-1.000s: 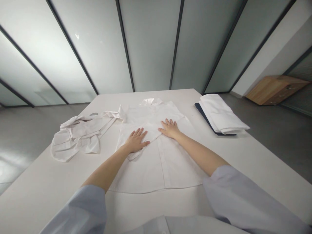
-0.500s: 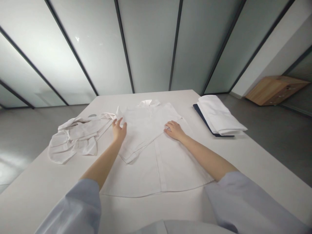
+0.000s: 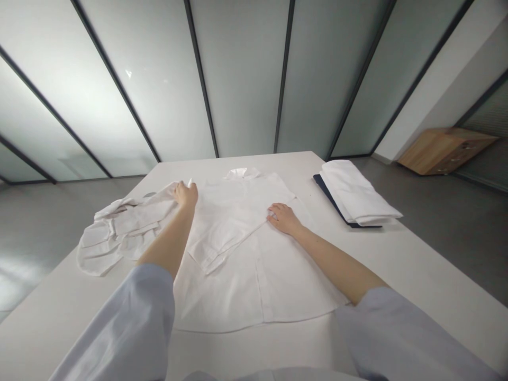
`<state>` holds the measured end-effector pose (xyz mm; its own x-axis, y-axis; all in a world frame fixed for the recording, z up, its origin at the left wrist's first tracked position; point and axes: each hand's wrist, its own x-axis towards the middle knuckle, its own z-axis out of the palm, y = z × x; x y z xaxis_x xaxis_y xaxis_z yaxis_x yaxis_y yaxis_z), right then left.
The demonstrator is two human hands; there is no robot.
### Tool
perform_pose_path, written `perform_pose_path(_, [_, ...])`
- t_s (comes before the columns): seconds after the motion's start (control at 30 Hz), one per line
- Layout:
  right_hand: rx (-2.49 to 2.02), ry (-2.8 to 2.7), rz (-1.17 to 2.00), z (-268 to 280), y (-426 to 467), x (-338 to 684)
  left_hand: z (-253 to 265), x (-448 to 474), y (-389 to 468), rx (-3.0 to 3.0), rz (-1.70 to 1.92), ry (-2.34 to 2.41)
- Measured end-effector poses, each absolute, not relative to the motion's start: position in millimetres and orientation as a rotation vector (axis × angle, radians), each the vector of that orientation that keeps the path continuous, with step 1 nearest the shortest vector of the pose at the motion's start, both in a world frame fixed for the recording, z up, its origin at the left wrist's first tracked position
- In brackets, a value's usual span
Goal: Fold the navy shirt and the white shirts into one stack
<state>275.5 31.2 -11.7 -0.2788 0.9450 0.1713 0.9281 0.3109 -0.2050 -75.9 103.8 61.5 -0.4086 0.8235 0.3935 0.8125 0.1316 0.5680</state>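
A white shirt (image 3: 234,286) lies spread on the table, its collar at the far end and one sleeve (image 3: 222,248) folded slantwise across the body. At the shirt's far left shoulder, my left hand (image 3: 186,194) is closed in a pinch on white cloth, and a small tip of it sticks up beside the fingers. The pinched part lies between the shirt and a crumpled white garment (image 3: 135,217) on the left. My right hand (image 3: 283,218) rests flat on the middle right of the shirt, over the upper part of the folded sleeve, fingers extended.
On the right of the white table (image 3: 416,275), a folded white cloth (image 3: 353,190) lies on a dark blue flat item (image 3: 331,197). Frosted glass panels (image 3: 242,79) stand behind the table. A wooden cabinet (image 3: 440,151) is on the floor at far right.
My left hand has moved slightly forward and left, and its spread fingers have closed on the cloth. The cloth along the shirt's left side has shifted a little. My right hand stays put.
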Motion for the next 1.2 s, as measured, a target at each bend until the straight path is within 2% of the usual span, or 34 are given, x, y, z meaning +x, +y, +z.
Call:
perform_pose_path(0.1, [-1.671, -2.300, 0.111, -12.9, 32.3, 276.8, 57.1, -33.3, 79.3, 2.243, 1.099, 2.209])
perform_pose_path(0.17, [-1.622, -2.271, 0.151, -14.0, 34.0, 279.0, 44.5, -4.1, 60.0, 2.656, 0.745, 1.767])
perform_pose_path(0.23, [-1.580, -2.196, 0.215, -15.0, 37.1, 281.4, 27.4, 17.0, 43.9, 2.790, 0.402, 1.401])
perform_pose_path(0.3, [-1.568, -2.066, 0.264, -15.2, 42.2, 282.6, 11.3, 27.1, 33.6, 2.776, 0.340, 1.309])
perform_pose_path(0.47, [-1.589, -1.781, 0.261, -7.6, 66.5, 273.0, -5.5, 25.5, 28.3, 2.705, 0.460, 1.327])
perform_pose_path(0.6, [-1.699, -1.648, 0.112, 5.6, 92.9, 260.2, -4.8, 24.2, 27.3, 2.580, 0.496, 1.467])
perform_pose_path(0.87, [-2.023, -2.209, 0.017, 13.0, 106.4, 274.6, -2.2, 23.5, 24.4, 2.537, 0.490, 1.683])
perform_pose_path(1.2, [-1.574, -2.339, -0.368, 43.4, 64.1, 292.5, 0.7, 6.3, 41.2, 2.450, 0.380, 2.039])
